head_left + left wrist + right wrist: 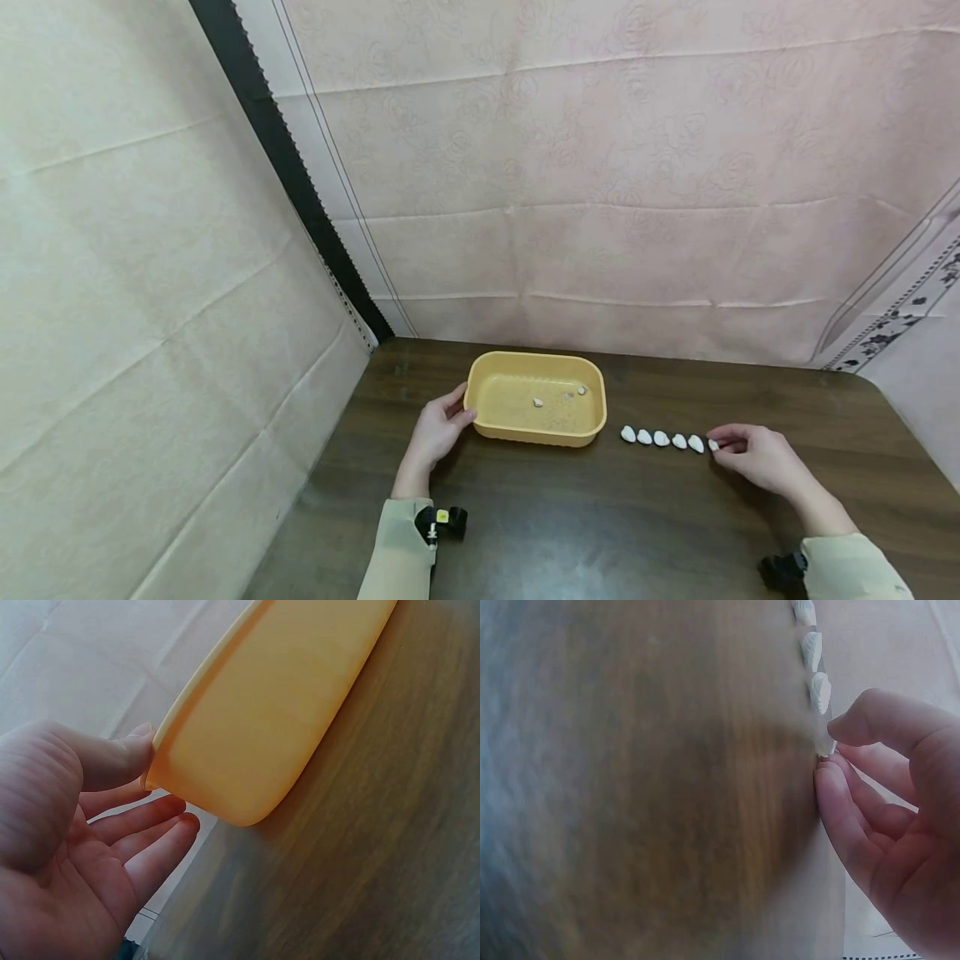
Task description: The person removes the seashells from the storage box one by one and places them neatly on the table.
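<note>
My left hand (438, 431) pinches the left rim of a yellow plastic tray (536, 435). In the left wrist view the thumb lies on the tray's rim, with the other fingers below it. A few small pale pieces (537, 402) lie inside the tray. To its right, several white ribbed seashells (661, 438) form a row on the table. At the right end of that row my right hand (761, 457) pinches another white seashell (713, 445) between thumb and fingers, close over the tabletop. In the right wrist view this shell is mostly hidden by the fingertips.
The brown wood-grain table (570, 517) ends at the back against a pale patterned cloth (600, 167). Another cloth wall (187, 333) rises along the left side. Dark wrist cameras are strapped over both sleeves.
</note>
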The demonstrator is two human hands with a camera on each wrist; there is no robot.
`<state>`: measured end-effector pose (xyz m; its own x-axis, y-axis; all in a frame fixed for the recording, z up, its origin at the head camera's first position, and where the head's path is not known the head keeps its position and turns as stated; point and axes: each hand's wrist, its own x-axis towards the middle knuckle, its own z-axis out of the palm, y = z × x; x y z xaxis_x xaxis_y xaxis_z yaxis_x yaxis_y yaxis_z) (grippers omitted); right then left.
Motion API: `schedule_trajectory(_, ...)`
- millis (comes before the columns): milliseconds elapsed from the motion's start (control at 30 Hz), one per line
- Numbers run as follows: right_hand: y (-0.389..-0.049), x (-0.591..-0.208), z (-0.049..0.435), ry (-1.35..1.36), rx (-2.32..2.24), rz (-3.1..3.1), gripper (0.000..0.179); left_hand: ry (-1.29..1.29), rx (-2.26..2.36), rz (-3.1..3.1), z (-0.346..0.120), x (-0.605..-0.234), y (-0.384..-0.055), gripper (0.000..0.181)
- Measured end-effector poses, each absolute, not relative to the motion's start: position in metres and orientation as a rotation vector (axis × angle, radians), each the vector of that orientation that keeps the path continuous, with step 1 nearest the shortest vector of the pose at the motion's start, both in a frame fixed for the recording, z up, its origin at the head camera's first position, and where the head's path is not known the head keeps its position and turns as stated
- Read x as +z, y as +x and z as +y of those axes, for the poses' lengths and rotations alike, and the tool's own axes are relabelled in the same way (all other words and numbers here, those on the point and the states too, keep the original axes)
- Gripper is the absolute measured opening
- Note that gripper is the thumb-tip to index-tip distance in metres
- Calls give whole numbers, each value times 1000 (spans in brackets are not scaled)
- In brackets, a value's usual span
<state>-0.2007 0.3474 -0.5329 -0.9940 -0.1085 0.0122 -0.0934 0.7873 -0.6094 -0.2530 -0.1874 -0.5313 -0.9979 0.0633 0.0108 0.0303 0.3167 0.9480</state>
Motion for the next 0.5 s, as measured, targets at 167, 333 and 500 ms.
schedule_trajectory(167,-202,-534,345,-158,-1011,2947,25,77,1813,2519,-187,-532,-254,57)
schedule_trajectory(333,-203,-536,345,-152,-983,2958,24,73,1812,2518,-187,-532,-254,57)
schedule_trajectory(500,-202,-537,345,-143,-978,2956,26,82,1809,2525,-186,-532,-254,57)
